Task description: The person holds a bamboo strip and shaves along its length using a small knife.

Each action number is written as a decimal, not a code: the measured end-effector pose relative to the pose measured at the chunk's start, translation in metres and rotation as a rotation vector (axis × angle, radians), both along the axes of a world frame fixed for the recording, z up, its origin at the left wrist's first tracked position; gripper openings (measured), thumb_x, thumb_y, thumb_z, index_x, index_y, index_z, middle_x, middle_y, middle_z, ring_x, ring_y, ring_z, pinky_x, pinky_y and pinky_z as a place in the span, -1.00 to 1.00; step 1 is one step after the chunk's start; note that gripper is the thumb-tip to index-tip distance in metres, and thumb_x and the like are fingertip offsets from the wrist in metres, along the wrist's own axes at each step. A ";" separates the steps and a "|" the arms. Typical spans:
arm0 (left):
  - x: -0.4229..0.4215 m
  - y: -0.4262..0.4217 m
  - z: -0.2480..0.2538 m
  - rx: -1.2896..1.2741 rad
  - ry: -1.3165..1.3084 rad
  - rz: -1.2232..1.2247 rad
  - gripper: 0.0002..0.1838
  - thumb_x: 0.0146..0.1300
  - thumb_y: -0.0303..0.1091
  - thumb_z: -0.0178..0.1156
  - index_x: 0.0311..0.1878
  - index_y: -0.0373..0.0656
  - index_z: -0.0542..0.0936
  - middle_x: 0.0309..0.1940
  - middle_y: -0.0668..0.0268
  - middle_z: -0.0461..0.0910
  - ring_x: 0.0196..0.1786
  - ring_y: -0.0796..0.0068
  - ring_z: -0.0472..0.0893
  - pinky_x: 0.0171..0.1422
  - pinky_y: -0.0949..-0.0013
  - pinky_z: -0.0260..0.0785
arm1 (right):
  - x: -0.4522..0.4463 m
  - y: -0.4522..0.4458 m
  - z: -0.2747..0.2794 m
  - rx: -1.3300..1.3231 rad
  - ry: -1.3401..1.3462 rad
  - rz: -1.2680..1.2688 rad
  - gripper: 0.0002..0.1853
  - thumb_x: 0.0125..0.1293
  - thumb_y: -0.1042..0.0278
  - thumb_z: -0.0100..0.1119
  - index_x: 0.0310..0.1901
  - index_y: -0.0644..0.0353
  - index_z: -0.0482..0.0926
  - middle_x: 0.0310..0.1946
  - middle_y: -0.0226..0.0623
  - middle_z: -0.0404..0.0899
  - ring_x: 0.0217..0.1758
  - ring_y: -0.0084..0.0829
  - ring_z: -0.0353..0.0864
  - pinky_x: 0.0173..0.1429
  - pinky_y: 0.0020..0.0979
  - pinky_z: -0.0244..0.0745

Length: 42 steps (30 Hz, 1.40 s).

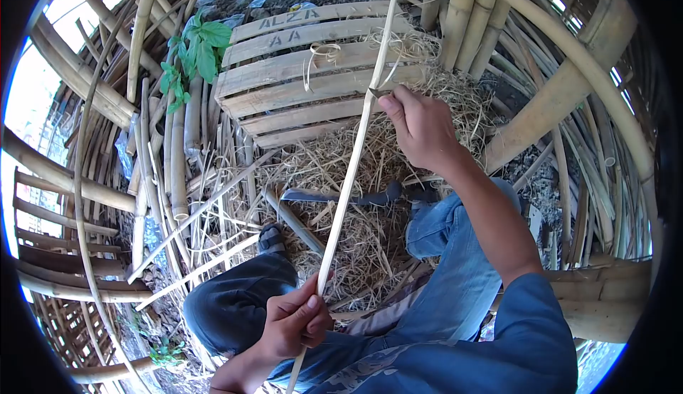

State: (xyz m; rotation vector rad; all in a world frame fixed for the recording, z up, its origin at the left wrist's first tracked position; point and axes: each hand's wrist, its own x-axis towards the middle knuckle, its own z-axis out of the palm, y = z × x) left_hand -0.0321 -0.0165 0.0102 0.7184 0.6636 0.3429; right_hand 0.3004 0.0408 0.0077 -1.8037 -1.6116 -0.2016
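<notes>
Left hand (pixel 297 321) clamps a pale strip (pixel 348 187); right hand (pixel 424 125) grips a blade (pixel 374 93) against it.

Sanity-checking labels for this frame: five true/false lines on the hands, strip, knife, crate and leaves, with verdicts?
1. The left hand grips the pale strip. True.
2. The right hand is lower in the picture than the left. False: it is higher.
3. The slatted crate bears dark lettering. True.
4. The dark-handled knife lies on top of the crate. False: it lies on the shavings.
5. Green leaves show left of the crate in the picture. True.
</notes>
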 end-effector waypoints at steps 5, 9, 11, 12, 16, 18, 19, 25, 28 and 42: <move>-0.008 -0.005 -0.003 0.058 -0.037 0.010 -0.54 0.49 -0.40 -0.08 0.42 -0.22 0.26 -0.66 0.43 0.20 -0.67 0.69 0.16 -0.62 0.56 -0.01 | 0.013 0.003 0.005 -0.087 -0.238 -0.078 -0.67 0.50 0.12 -0.11 -0.32 0.16 0.50 -0.66 -0.12 0.48 -0.61 -0.13 0.56 -0.47 -0.18 0.39; -0.024 -0.015 -0.019 0.147 -0.116 -0.124 -0.58 0.50 -0.45 -0.09 0.38 -0.24 0.31 -0.56 0.36 0.33 -0.56 0.63 0.25 -0.53 0.53 0.08 | 0.076 0.008 0.025 -0.252 -0.014 -0.608 -0.55 0.53 0.01 -0.28 -0.24 0.13 0.56 -0.59 -0.01 0.53 -0.41 -0.18 0.68 -0.33 -0.19 0.49; -0.029 -0.011 -0.021 0.259 -0.190 -0.224 -0.59 0.51 -0.45 -0.10 0.37 -0.26 0.33 -0.56 0.36 0.32 -0.54 0.64 0.25 -0.52 0.51 0.06 | 0.130 -0.004 0.005 0.038 0.005 -0.625 -0.45 0.54 -0.06 -0.38 -0.28 0.17 0.56 -0.49 -0.20 0.59 -0.42 -0.23 0.62 -0.26 -0.20 0.47; -0.029 -0.011 -0.023 0.262 -0.204 -0.219 -0.59 0.51 -0.45 -0.10 0.37 -0.26 0.33 -0.56 0.36 0.32 -0.54 0.64 0.25 -0.52 0.51 0.06 | 0.136 -0.008 0.002 0.044 -0.008 -0.621 -0.45 0.54 -0.06 -0.38 -0.28 0.17 0.56 -0.49 -0.20 0.59 -0.42 -0.23 0.62 -0.26 -0.20 0.47; -0.031 -0.010 -0.024 0.135 -0.124 -0.085 -0.57 0.50 -0.43 -0.08 0.38 -0.31 0.30 -0.60 0.37 0.29 -0.60 0.63 0.22 -0.54 0.50 0.05 | 0.094 -0.024 -0.005 0.027 0.623 -0.452 -0.35 0.52 -0.20 -0.42 -0.36 0.21 0.49 -0.57 -0.30 0.42 -0.44 -0.35 0.44 -0.21 -0.29 0.36; -0.027 -0.009 -0.022 0.089 -0.086 -0.052 -0.55 0.49 -0.40 -0.06 0.39 -0.32 0.28 -0.63 0.37 0.26 -0.63 0.64 0.20 -0.56 0.51 0.05 | 0.054 -0.023 0.004 0.090 0.670 -0.221 -0.36 0.52 -0.21 -0.42 -0.36 0.22 0.46 -0.61 -0.37 0.31 -0.46 -0.45 0.34 -0.25 -0.33 0.30; -0.024 -0.009 -0.020 0.092 -0.084 -0.056 -0.55 0.49 -0.40 -0.06 0.39 -0.32 0.28 -0.63 0.37 0.26 -0.63 0.64 0.20 -0.56 0.51 0.05 | 0.036 -0.023 0.008 0.145 0.644 -0.126 -0.37 0.53 -0.19 -0.42 -0.36 0.22 0.45 -0.62 -0.38 0.27 -0.47 -0.50 0.31 -0.29 -0.34 0.29; -0.017 -0.007 -0.017 0.100 0.017 -0.064 -0.55 0.49 -0.42 -0.08 0.39 -0.29 0.28 -0.63 0.37 0.26 -0.63 0.65 0.20 -0.57 0.53 0.03 | -0.006 -0.021 0.012 0.175 0.248 0.262 -0.59 0.52 0.11 -0.21 -0.42 0.19 0.42 -0.75 -0.36 0.32 -0.74 -0.37 0.36 -0.61 -0.28 0.21; -0.020 -0.007 -0.018 0.101 -0.017 -0.067 -0.56 0.49 -0.42 -0.08 0.39 -0.29 0.28 -0.63 0.37 0.27 -0.63 0.65 0.21 -0.57 0.53 0.04 | -0.008 -0.021 0.009 0.158 0.174 0.237 -0.66 0.49 0.19 -0.13 -0.41 0.18 0.44 -0.77 -0.31 0.38 -0.76 -0.30 0.40 -0.64 -0.24 0.21; -0.032 -0.010 -0.030 0.077 -0.045 -0.040 -0.58 0.50 -0.43 -0.09 0.37 -0.28 0.30 -0.58 0.37 0.29 -0.60 0.64 0.22 -0.56 0.53 0.03 | 0.106 -0.014 -0.017 0.172 0.639 -0.271 -0.42 0.50 -0.16 -0.26 -0.40 0.21 0.50 -0.58 -0.26 0.42 -0.45 -0.40 0.43 -0.29 -0.37 0.32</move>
